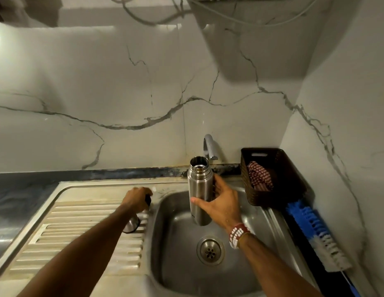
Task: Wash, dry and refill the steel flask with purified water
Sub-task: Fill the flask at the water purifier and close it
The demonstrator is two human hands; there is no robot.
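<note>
A: Where's the steel flask [198,189]?
B: Upright over the sink [176,243], right hand [221,204] wrapped round its middle; left hand [136,197], at its 9 o'clock, curls round a small dark thing [147,200]
A: Handling?
B: Rigid, smooth steel, likely slippery when wet; hold mid-body

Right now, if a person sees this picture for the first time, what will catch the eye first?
First the open cylindrical steel flask, held upright by the right hand over the steel sink basin, near the curved chrome tap. Then the blue-and-white bottle brush lying at the right edge, beside the dark brown woven basket holding a red checked cloth. The left hand grips a small dark object left of the basin.
</note>
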